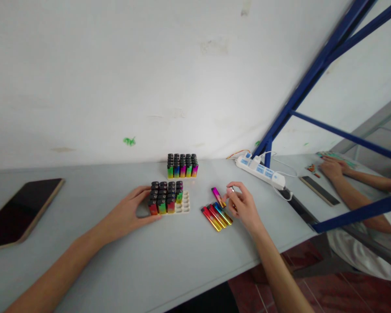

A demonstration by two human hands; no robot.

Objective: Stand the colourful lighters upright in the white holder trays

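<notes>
My left hand (127, 213) grips the left side of a white tray (186, 204), thumb at the front and fingers behind. Upright lighters (162, 204) with black tops fill most of the tray; bare slots show along its right side. To the right, my right hand (243, 204) is closed around a lighter (232, 190), mostly hidden by the fingers, with a shiny end showing. Beside that hand several loose lighters (215, 216) lie on the table in red, gold and blue. A purple-pink lighter (217, 195) lies just behind them, close to my fingertips.
A second block of upright lighters (182, 166) stands near the wall. A white power strip (260, 170) with cables lies at the right, by a blue metal frame (293, 98). A phone (22, 211) lies far left. Beyond the frame, another person's arms (355, 182) rest at the table.
</notes>
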